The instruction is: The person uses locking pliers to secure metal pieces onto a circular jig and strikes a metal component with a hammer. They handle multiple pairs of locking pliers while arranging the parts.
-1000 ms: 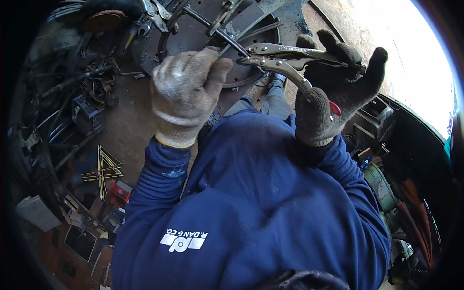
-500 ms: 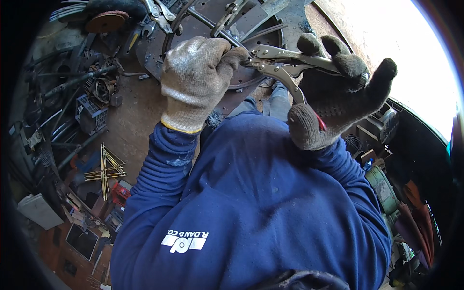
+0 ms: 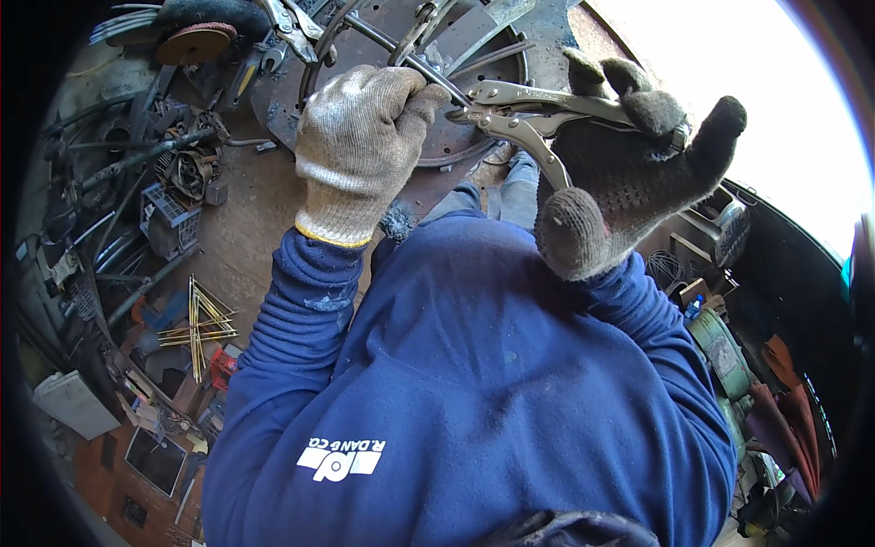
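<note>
Both my hands wear knitted work gloves. My right hand [image 3: 629, 169] holds a pair of silver locking pliers [image 3: 533, 105], with some fingers curled over the upper handle and the thumb by the lower one. The pliers' jaws are by the near end of a dark metal rod [image 3: 387, 44]; whether they bite on it I cannot tell. My left hand [image 3: 360, 141] is closed beside the rod, thumb and forefinger close to it, and hides what it grips. Beneath lies a round metal ring [image 3: 447, 162] on a dark metal plate [image 3: 283, 87].
More locking pliers [image 3: 292, 32] are at the far left of the ring, and others [image 3: 421, 29] clamp near the rod. A grinding disc [image 3: 194, 44], an open-end wrench [image 3: 273, 56], a plastic crate [image 3: 171, 219] and thin brass-coloured rods [image 3: 196, 324] clutter the left. A green container [image 3: 715, 351] stands at right.
My left hand has shifted slightly left, off the pliers' jaws, which now show more fully. My right hand keeps the pliers at nearly the same place, a little to the left.
</note>
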`<state>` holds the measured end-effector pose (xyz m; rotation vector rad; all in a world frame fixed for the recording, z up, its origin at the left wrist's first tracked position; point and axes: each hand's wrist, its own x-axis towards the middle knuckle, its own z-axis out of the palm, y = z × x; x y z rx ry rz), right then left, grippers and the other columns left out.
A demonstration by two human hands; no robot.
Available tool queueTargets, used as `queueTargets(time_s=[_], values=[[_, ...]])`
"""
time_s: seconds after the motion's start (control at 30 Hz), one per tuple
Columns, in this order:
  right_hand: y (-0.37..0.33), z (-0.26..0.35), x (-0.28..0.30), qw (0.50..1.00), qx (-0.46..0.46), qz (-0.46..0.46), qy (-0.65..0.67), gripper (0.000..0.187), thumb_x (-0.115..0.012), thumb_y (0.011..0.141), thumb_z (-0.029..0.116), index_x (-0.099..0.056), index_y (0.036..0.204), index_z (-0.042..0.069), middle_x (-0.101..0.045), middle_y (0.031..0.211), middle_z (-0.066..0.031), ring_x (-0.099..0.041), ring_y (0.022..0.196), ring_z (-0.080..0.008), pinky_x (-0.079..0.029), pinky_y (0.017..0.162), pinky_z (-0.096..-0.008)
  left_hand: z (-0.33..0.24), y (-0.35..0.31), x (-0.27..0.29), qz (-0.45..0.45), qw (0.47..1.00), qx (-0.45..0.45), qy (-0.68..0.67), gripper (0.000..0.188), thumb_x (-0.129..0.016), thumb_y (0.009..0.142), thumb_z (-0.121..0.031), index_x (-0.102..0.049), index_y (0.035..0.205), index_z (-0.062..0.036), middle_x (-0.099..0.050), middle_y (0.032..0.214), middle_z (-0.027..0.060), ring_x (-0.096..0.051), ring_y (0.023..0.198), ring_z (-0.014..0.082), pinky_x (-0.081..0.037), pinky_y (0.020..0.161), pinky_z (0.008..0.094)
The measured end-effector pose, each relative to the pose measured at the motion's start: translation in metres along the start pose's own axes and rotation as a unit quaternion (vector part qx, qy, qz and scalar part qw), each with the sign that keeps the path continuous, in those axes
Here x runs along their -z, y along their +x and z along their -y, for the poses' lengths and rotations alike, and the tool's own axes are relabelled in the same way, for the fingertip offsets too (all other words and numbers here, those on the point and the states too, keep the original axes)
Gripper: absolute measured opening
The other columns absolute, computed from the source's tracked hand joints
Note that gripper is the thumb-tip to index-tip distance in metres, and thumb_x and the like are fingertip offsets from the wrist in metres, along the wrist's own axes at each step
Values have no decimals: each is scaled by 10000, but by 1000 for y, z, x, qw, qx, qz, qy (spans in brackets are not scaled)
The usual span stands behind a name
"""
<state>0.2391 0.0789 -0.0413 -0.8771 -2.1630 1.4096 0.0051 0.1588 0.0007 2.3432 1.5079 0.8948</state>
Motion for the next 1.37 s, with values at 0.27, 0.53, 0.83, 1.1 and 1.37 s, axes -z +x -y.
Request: queueTargets(time_s=[0.27, 0.53, 0.83, 1.1, 1.37], values=[[49, 33, 21, 896, 159, -362, 201, 729, -726, 941, 138, -296, 1529, 110, -647, 1217, -106, -664, 1103, -232, -586, 956, -431, 1, 3, -2, 12, 1000, 3, -6, 121, -800, 861, -139, -747, 906, -40, -676, 733, 103, -653, 649, 250, -524, 617, 361], [64, 33, 41, 783, 289, -468, 289, 952, -798, 872, 55, -208, 1613, 153, -620, 1217, -74, -642, 1152, -251, -591, 962, -486, 1, -3, -3, 3, 1000, 19, -4, 167, -798, 854, -267, -732, 891, -118, -674, 776, 104, -673, 720, 312, -543, 666, 432], [54, 26, 49, 817, 248, -455, 251, 981, -821, 863, 186, -202, 1624, 179, -620, 1215, -74, -628, 1172, -248, -568, 990, -470, 3, -4, -2, -5, 1000, -13, 22, 197, -779, 882, -298, -717, 921, -115, -673, 762, 96, -675, 719, 300, -539, 654, 433], [62, 43, 27, 775, 262, -501, 282, 1194, -913, 796, 308, -86, 1643, 146, -601, 1234, -54, -604, 1207, -248, -547, 1015, -493, -39, -4, -25, -122, 977, -175, 18, 340, -752, 901, -334, -672, 1130, -97, -701, 914, 44, -673, 731, 219, -545, 622, 373], [47, 33, 47, 732, 331, -460, 378, 1166, -630, 808, 803, -187, 1626, 99, -618, 1116, -93, -638, 1107, -304, -519, 985, -588, -46, 11, -25, -92, 970, -192, -120, 352, -778, 848, -166, -711, 1183, -79, -751, 928, 70, -738, 768, 243, -614, 642, 338]])
